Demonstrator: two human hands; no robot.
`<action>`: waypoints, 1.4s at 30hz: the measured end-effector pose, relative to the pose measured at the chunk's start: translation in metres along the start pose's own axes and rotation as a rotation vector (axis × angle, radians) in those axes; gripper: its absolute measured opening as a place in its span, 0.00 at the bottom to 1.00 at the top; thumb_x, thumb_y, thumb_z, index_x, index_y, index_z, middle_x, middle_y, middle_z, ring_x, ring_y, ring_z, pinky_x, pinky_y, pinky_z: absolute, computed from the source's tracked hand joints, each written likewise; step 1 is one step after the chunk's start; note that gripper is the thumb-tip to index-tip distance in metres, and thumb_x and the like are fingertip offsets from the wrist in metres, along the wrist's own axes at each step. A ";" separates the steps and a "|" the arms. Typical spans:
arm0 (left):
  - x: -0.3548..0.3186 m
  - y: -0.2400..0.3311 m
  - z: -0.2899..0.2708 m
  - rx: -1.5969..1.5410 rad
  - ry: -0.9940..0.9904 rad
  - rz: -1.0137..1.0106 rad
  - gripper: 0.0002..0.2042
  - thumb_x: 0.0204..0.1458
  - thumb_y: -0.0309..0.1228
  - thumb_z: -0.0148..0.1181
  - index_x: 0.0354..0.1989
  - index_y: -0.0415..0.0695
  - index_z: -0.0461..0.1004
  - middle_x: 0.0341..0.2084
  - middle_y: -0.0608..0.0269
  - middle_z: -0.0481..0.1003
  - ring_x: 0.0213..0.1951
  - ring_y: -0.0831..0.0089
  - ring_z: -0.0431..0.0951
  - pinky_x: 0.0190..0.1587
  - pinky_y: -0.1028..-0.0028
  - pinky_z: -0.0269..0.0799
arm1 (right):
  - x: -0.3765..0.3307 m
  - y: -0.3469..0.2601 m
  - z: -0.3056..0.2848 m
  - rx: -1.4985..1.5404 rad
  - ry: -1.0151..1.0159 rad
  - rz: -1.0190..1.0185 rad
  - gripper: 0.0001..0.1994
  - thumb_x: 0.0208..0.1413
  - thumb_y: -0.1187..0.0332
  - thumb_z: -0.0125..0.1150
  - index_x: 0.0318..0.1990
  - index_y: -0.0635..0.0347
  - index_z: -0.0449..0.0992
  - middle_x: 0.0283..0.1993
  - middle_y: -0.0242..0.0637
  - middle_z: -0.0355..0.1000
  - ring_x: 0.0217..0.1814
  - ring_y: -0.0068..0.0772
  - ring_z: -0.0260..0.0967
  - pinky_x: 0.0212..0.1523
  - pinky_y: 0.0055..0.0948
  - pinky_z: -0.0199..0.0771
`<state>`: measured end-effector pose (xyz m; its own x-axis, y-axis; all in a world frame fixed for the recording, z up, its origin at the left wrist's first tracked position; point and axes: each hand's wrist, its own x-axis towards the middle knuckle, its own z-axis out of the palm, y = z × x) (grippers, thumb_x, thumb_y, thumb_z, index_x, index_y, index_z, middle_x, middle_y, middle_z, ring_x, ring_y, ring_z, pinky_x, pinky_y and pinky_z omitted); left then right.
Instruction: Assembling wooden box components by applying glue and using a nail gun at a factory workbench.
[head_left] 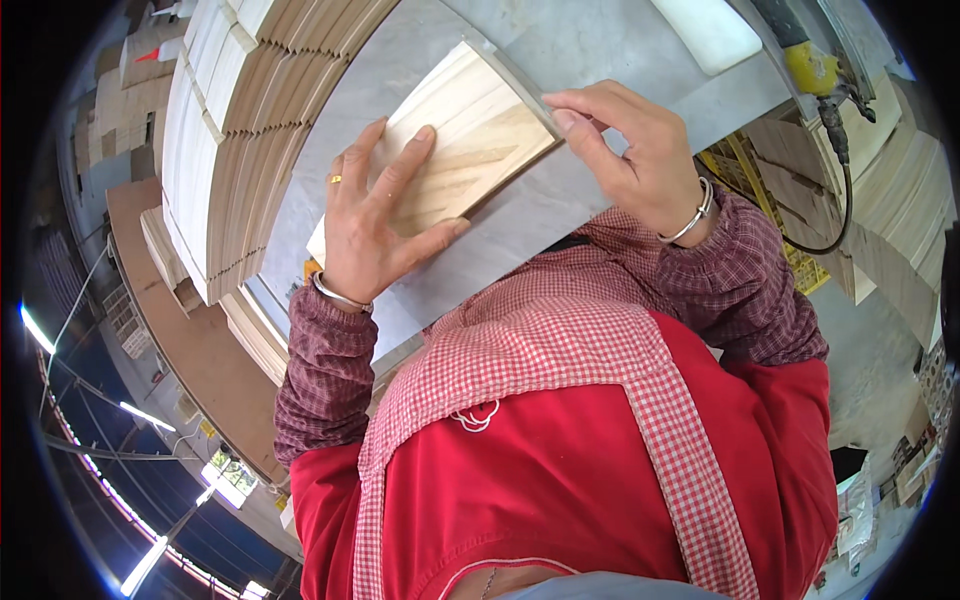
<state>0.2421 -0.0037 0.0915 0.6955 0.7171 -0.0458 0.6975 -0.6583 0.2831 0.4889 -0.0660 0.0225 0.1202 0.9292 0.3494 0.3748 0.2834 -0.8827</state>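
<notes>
While left hand (375, 220) lies spread, ungrasping, on wooden panel (475, 125) atop tabletop (535, 215), right hand (638, 145) curls at panel's corner, grip indeterminable; light pressure could permit skidding, any rough edge splinters.

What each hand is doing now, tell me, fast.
Left hand: open, fingers spread on the wooden board.
Right hand: fingers curled by the board's corner; cannot tell if holding anything.

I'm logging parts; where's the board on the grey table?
In the head view's upper middle, the board lies under the left hand, a corner by the right hand.
</notes>
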 end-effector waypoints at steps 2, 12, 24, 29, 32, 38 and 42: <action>0.000 -0.001 -0.001 0.001 -0.009 0.006 0.36 0.32 0.47 0.69 0.57 0.56 0.68 0.57 0.47 0.58 0.50 0.53 0.64 0.52 0.58 0.62 | 0.010 0.000 0.003 -0.026 -0.005 0.015 0.11 0.49 0.77 0.57 0.41 0.64 0.75 0.32 0.33 0.71 0.24 0.22 0.61 0.25 0.17 0.62; 0.004 0.001 0.003 -0.028 0.011 0.005 0.38 0.31 0.49 0.69 0.57 0.54 0.68 0.58 0.46 0.58 0.51 0.53 0.63 0.54 0.57 0.59 | 0.025 -0.004 0.020 -0.095 -0.080 0.061 0.16 0.52 0.73 0.55 0.50 0.62 0.72 0.33 0.31 0.64 0.24 0.21 0.57 0.24 0.18 0.59; 0.005 -0.004 -0.003 0.010 -0.057 0.040 0.37 0.32 0.51 0.68 0.57 0.54 0.68 0.59 0.46 0.56 0.53 0.52 0.61 0.55 0.56 0.58 | 0.029 -0.003 0.023 -0.020 -0.153 0.124 0.19 0.53 0.74 0.53 0.54 0.61 0.69 0.35 0.32 0.61 0.25 0.21 0.55 0.25 0.17 0.58; 0.005 -0.002 -0.003 0.024 -0.057 0.022 0.37 0.33 0.51 0.67 0.57 0.53 0.69 0.59 0.46 0.56 0.54 0.52 0.60 0.55 0.56 0.57 | 0.029 -0.001 0.024 -0.026 -0.151 0.113 0.19 0.53 0.74 0.52 0.54 0.61 0.69 0.36 0.33 0.61 0.26 0.22 0.55 0.25 0.17 0.58; 0.007 -0.003 -0.005 0.017 -0.066 0.026 0.37 0.33 0.50 0.67 0.57 0.53 0.68 0.59 0.46 0.56 0.54 0.52 0.61 0.55 0.56 0.57 | 0.029 0.002 0.027 -0.032 -0.089 0.059 0.17 0.50 0.73 0.54 0.50 0.58 0.70 0.33 0.32 0.60 0.22 0.24 0.56 0.20 0.19 0.60; 0.009 0.000 -0.005 -0.024 -0.054 0.018 0.36 0.32 0.46 0.68 0.56 0.53 0.68 0.58 0.46 0.57 0.54 0.52 0.61 0.55 0.56 0.57 | 0.029 0.002 0.029 -0.048 -0.073 0.040 0.16 0.50 0.73 0.55 0.49 0.57 0.71 0.32 0.32 0.60 0.21 0.25 0.57 0.19 0.20 0.60; 0.009 0.004 -0.003 -0.065 -0.037 -0.008 0.37 0.32 0.44 0.69 0.57 0.52 0.68 0.58 0.46 0.56 0.54 0.52 0.61 0.55 0.57 0.59 | 0.028 -0.001 0.027 -0.006 -0.094 0.067 0.17 0.52 0.75 0.53 0.52 0.60 0.70 0.34 0.32 0.60 0.24 0.23 0.55 0.24 0.18 0.58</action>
<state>0.2507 0.0008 0.0948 0.6969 0.7123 -0.0836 0.6910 -0.6357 0.3442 0.4671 -0.0342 0.0251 0.0582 0.9643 0.2583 0.3745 0.2187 -0.9011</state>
